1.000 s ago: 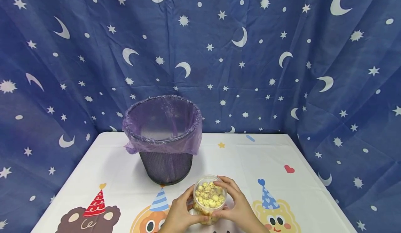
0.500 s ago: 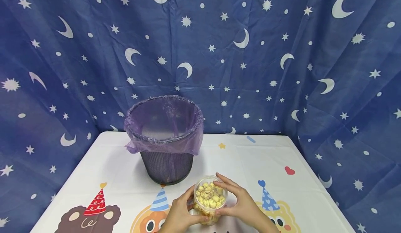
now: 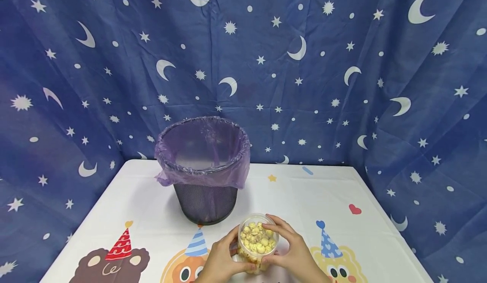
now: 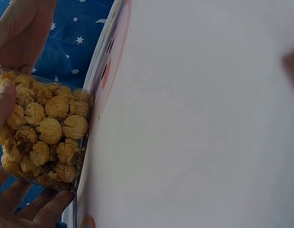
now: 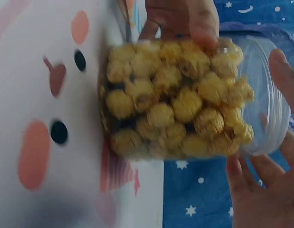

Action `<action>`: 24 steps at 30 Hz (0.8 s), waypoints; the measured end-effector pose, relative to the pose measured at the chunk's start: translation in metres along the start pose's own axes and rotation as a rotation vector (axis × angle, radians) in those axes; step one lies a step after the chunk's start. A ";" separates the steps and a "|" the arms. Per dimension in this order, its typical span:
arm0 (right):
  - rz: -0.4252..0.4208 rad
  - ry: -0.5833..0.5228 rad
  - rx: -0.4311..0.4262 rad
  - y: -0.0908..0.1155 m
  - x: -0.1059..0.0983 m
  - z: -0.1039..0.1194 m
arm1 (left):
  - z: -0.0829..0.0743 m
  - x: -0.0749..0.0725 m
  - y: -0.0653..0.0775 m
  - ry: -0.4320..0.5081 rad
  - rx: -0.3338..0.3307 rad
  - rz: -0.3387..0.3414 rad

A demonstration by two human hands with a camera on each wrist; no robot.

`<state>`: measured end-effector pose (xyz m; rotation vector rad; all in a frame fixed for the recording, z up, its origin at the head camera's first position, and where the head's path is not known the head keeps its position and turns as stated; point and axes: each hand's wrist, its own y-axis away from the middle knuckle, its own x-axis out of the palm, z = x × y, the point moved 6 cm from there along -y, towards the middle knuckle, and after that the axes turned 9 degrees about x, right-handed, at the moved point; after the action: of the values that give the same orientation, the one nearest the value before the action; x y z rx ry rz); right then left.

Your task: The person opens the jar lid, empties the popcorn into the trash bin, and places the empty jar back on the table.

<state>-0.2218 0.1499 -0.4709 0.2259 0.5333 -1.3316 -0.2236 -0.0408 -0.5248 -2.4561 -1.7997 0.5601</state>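
A clear plastic jar of yellow popcorn [image 3: 258,240] stands upright near the front of the table. My left hand [image 3: 223,257] grips its lower side, thumb in front and fingers behind. My right hand [image 3: 296,251] holds the jar's top, the thumb and fingers spread round the clear round lid [image 5: 263,97]. Through the wall in the right wrist view, popcorn fills the jar up to just under the lid. In the left wrist view the jar's base is right at the white tablecloth [image 4: 184,118].
Behind the jar and to its left stands a black mesh waste bin [image 3: 205,205], lined with a purple bag [image 3: 203,177] folded over its rim. A blue curtain [image 3: 266,84] with moons and stars hangs round the back and sides of the table.
The whole head view shifts slightly rightward. My right hand's fingers and thumb shift a little at the lid; the left hand keeps its grip and the jar stays in place.
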 end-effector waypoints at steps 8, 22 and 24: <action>0.049 0.000 -0.123 0.003 0.002 0.001 | 0.002 0.000 0.001 -0.001 -0.004 -0.005; -0.132 -0.006 0.000 0.007 0.009 -0.001 | 0.001 0.001 0.001 -0.036 0.008 -0.010; -0.103 0.022 -0.029 0.006 0.007 0.000 | 0.001 0.001 0.001 -0.034 0.009 -0.010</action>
<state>-0.2151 0.1455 -0.4755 0.1920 0.5890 -1.4215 -0.2230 -0.0407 -0.5258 -2.4456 -1.8162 0.6119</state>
